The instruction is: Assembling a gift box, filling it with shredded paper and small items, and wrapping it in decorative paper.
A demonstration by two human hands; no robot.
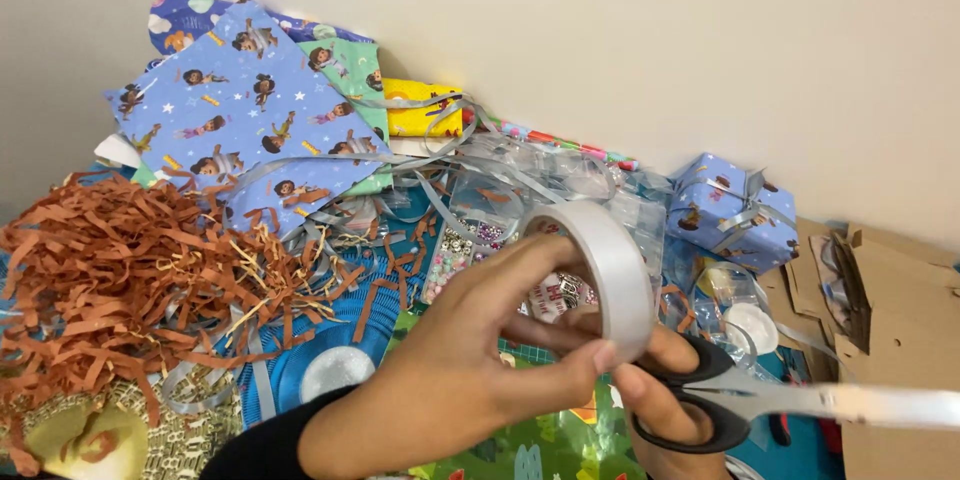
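A cluttered table (330, 360) meets a plain wall. Your left hand (460, 370) pinches a tape roll (605, 275) just above it; your right hand (665, 410) grips black scissors (760, 400). Beyond lie brown paper shreds (120, 270) and a wrapped gift box (730, 210).

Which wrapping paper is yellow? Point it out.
The small sheet against the wall, behind the silver ribbon. The others are blue or green with cartoon figures.
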